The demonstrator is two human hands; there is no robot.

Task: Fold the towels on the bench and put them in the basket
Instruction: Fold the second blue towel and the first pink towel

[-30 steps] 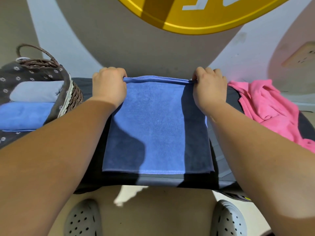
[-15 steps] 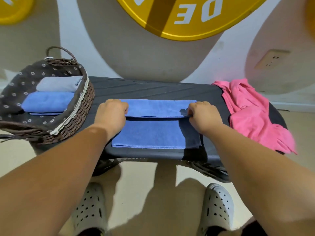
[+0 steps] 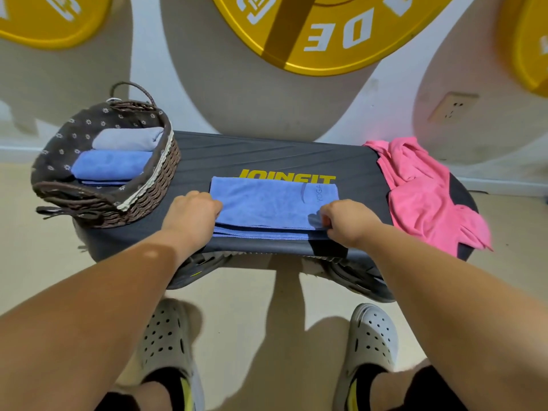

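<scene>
While folded, blue towel (image 3: 267, 204) lies pinched between left hand (image 3: 189, 215) and right hand (image 3: 347, 222).

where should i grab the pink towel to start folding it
Take the pink towel by its far edge near the wall, coming from above on the bench's right end. It lies crumpled, draping over the near right side, so the upper edge is the flattest, best-supported part.
</scene>
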